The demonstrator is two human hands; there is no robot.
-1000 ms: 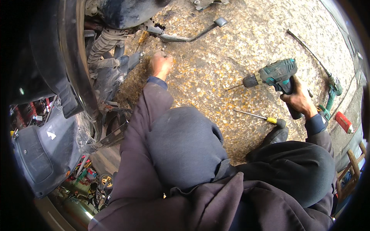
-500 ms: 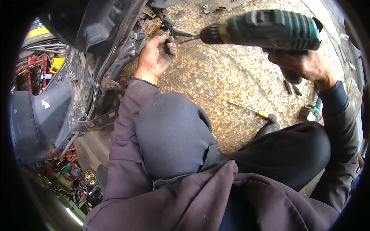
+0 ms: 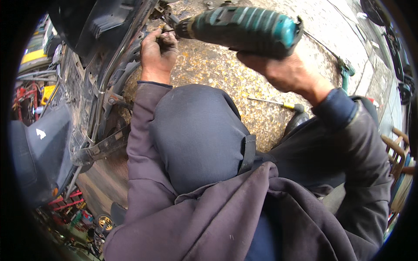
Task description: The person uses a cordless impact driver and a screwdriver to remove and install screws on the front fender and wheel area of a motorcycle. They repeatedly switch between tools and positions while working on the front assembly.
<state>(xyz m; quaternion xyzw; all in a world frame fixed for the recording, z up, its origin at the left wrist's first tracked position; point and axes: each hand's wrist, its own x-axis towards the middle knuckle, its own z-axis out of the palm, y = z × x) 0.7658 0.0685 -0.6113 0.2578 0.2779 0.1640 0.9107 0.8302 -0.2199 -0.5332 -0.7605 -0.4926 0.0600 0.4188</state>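
A green and black power drill [image 3: 244, 29] lies level at the top of the view, its chuck pointing left. My right hand [image 3: 289, 71] is wrapped round its handle, which is largely hidden behind the hand. At the drill's front end, my left hand [image 3: 157, 54] has its fingers curled together beside the thin bit. Whatever those fingers pinch is too small to make out. Right above and beside the left hand are the dirty metal frame parts [image 3: 117, 69] of a vehicle with dark plastic panels [image 3: 98, 28].
A screwdriver [image 3: 283, 104] with a yellow and black handle lies on the speckled ground [image 3: 209, 69]. Further right is another green tool [image 3: 346, 71] with a cable. A wooden chair [image 3: 395, 148] stands at the right edge. Red metal parts [image 3: 28, 98] show at the far left.
My right hand has brought the drill leftward, and its chuck is now close to my left hand. The left hand stays near the frame, fingers still curled.
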